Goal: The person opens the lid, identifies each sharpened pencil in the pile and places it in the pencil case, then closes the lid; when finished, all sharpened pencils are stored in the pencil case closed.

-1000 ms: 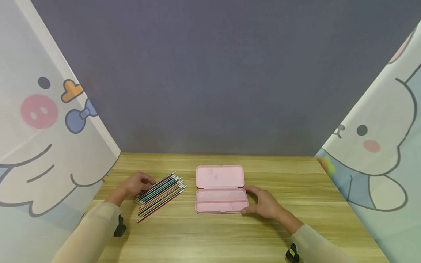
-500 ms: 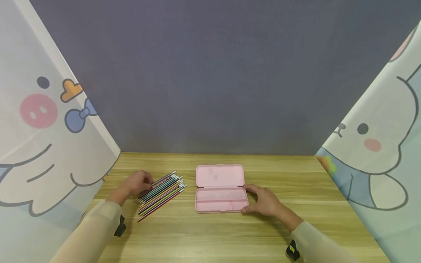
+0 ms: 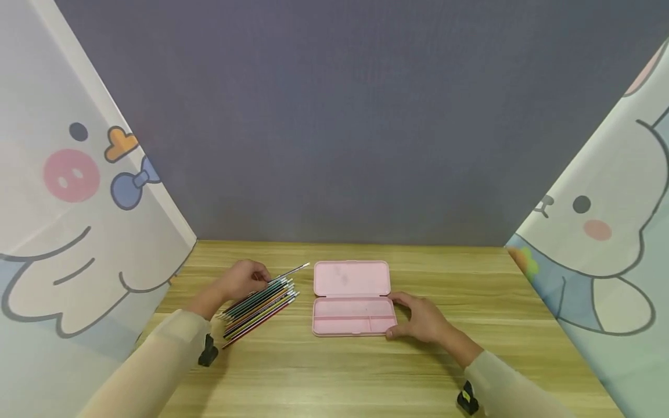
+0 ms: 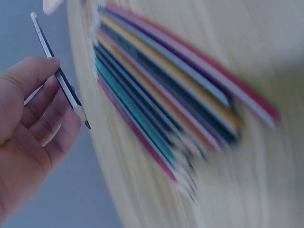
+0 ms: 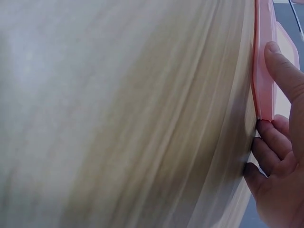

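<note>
My left hand [image 3: 241, 281] pinches one dark blue and white pencil [image 4: 42, 38] between thumb and fingers, its sharpened tip pointing back past the fingers. Just below that hand lies a slanted pile of several striped pencils [image 3: 261, 310] in red, yellow, green and black, blurred in the left wrist view. A pink pencil case [image 3: 340, 327] lies opened in the middle of the table, lid [image 3: 352, 277] folded back. Nothing is in its compartments. My right hand [image 3: 422, 321] holds the case's right end, thumb at the front corner and fingers along the side.
The wooden table [image 3: 334, 377] ends at a grey upright panel [image 3: 345, 128] behind. Cartoon-printed panels stand on the left [image 3: 42, 244] and right [image 3: 617, 232]. Bare wood lies between the pencils and the case.
My left hand has lifted a pencil from the back of the pile and moved right and slightly away with it. My right hand stays at the case.
</note>
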`<state>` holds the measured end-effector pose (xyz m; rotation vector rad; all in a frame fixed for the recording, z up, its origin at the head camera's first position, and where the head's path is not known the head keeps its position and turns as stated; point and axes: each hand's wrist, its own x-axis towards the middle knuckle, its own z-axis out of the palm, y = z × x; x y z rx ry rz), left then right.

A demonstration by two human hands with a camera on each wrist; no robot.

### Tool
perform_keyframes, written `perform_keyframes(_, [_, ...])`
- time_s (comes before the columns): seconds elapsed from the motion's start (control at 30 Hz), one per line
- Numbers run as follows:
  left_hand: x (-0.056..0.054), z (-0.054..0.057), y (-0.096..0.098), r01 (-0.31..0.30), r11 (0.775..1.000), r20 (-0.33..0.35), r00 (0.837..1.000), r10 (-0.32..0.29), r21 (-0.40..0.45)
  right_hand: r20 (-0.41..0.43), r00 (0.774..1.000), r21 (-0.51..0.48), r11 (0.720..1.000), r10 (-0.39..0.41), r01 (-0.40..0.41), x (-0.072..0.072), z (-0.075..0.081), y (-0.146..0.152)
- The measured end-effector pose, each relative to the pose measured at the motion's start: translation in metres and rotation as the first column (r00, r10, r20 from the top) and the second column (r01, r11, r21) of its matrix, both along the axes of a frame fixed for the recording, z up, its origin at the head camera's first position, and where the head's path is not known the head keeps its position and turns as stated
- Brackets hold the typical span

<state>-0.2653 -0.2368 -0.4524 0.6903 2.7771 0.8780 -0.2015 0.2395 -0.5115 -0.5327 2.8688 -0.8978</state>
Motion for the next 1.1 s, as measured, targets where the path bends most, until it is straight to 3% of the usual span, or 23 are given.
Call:
perform_keyframes(0.17, [0.002,0.002,0.04,0.094,0.995,0.023,0.995,-0.095,0.037,-0.017,1.0,-0.008,1.0,0.002,-0.002,0.002,-0.001,0.001])
perform_keyframes(0.4, [0.002,-0.002,0.099,0.219,0.974,0.017,0.975,-0.22,0.059,-0.026,1.0,0.003,1.0,0.005,-0.005,0.001,-0.002,0.001])
perform_keyframes(0.7, [-0.004,-0.016,0.157,0.337,0.941,0.054,0.94,-0.336,-0.028,-0.035,0.999,-0.011,1.0,-0.001,0.0,0.002,-0.006,0.0])
perform_keyframes(0.83, [-0.003,-0.02,0.173,0.357,0.93,0.073,0.933,-0.352,-0.084,-0.025,1.0,-0.026,1.0,0.007,-0.007,0.003,-0.006,-0.002])
perform_keyframes(1.1, [0.002,-0.018,0.192,0.326,0.916,0.02,0.944,-0.33,-0.232,-0.01,1.0,-0.03,0.999,-0.023,0.022,0.003,-0.003,-0.001])
